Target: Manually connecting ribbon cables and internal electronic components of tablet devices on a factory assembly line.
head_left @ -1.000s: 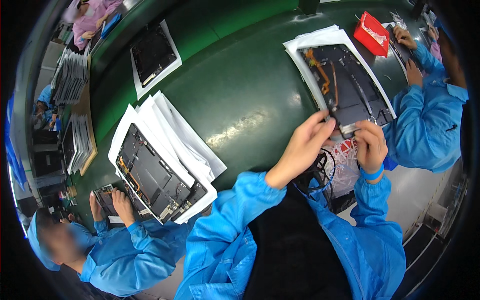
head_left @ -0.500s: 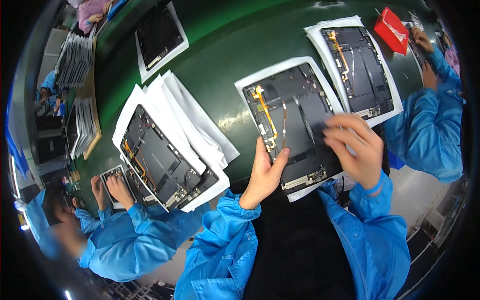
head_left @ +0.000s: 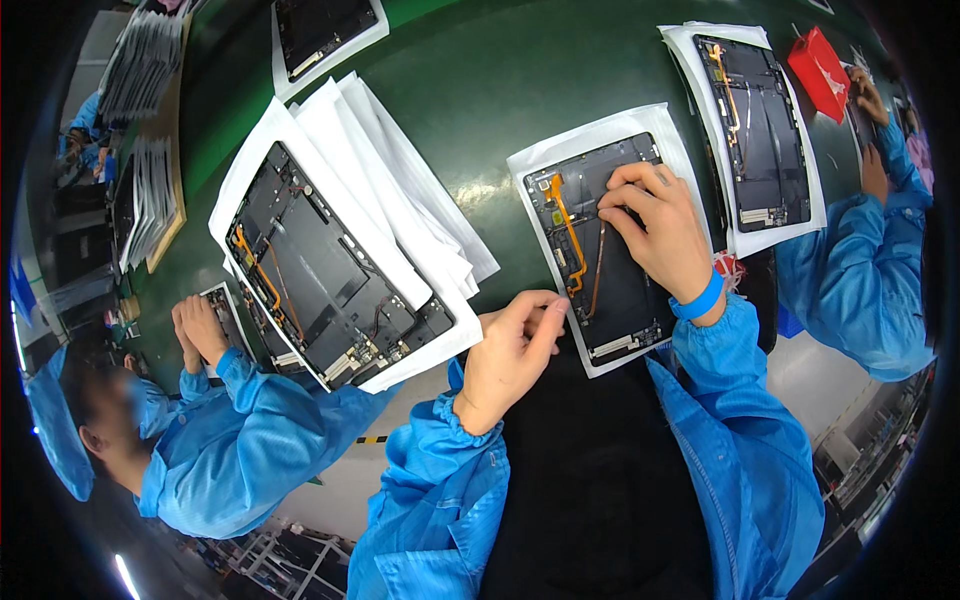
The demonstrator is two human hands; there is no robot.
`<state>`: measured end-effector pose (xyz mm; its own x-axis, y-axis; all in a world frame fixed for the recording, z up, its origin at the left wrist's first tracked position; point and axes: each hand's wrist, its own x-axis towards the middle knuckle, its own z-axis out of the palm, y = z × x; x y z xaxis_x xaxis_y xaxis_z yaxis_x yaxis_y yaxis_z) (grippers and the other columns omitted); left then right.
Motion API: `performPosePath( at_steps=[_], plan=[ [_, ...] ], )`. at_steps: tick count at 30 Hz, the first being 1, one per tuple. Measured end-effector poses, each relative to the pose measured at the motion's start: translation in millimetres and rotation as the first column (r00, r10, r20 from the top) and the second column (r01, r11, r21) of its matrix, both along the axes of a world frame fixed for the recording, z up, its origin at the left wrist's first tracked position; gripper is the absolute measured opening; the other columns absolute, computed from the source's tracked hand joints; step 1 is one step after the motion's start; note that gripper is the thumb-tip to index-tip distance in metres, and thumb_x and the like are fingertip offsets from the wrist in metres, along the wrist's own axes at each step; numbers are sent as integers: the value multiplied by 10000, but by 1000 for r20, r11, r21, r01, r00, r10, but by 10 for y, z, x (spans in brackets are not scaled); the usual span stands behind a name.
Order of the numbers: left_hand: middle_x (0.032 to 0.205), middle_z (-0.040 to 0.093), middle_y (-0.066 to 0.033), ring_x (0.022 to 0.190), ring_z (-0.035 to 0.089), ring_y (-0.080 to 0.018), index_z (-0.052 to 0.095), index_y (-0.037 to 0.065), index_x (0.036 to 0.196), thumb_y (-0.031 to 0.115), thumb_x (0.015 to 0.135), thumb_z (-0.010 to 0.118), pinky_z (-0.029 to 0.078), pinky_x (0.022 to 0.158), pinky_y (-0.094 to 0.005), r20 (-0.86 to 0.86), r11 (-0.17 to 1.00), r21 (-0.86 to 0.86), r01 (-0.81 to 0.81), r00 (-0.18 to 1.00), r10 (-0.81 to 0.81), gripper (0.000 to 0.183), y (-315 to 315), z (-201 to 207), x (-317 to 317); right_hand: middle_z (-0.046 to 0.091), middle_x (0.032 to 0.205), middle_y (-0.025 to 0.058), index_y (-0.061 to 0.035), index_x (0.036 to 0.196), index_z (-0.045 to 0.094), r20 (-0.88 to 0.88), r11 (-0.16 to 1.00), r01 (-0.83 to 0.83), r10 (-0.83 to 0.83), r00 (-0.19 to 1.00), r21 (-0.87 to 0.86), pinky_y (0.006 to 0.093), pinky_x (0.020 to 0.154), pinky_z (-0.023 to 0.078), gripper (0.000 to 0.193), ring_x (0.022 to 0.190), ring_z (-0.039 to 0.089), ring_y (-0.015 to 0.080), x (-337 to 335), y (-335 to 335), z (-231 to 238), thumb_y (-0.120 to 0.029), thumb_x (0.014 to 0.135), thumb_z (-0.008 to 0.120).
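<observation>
Over black panel (head_left: 628, 275), right fingers (head_left: 622, 197) pinched together on brown strip (head_left: 597, 270).

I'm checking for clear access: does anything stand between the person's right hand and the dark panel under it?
Nothing visible does: the right hand is directly over the dark panel, its fingers near the upper end of the thin copper strip. The left hand is beside the panel's lower left edge.

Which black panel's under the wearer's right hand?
The middle panel, before the wearer's torso: the right hand partly covers it, but not the neighbouring left panel or right panel.
</observation>
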<state>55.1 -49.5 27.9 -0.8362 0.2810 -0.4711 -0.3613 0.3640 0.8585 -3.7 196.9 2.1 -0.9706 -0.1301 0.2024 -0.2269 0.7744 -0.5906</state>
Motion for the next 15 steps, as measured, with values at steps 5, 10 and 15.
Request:
performPosePath(
  at_steps=[5,10,15],
  plan=[
    [1199,769,-210,730,770,-216,620,-104,1389,306,1180,520,603,503,-279,482,851,506,-141,864,-144,471,191,-141,-91,655,1134,66,-78,978,682,-78,999,-31,29,997,-16,451,946,449,137,1081,604,326,234,-95,227,-78,884,782],
    [1209,767,-208,690,751,-198,658,-82,1304,260,1157,571,566,450,-254,593,748,576,-331,799,-103,382,380,-291,-66,698,1160,78,-68,1001,702,-97,976,-215,212,972,-25,438,895,504,214,1062,667,327,618,-121,387,-44,829,827],
    [1100,794,-161,677,741,-170,705,-69,1253,153,1110,653,550,440,-256,487,805,536,-256,872,-48,269,358,-254,-21,777,1112,68,-65,1004,765,11,957,-196,203,979,-214,379,773,530,176,900,731,265,642,46,284,-70,848,845]
  ],
)
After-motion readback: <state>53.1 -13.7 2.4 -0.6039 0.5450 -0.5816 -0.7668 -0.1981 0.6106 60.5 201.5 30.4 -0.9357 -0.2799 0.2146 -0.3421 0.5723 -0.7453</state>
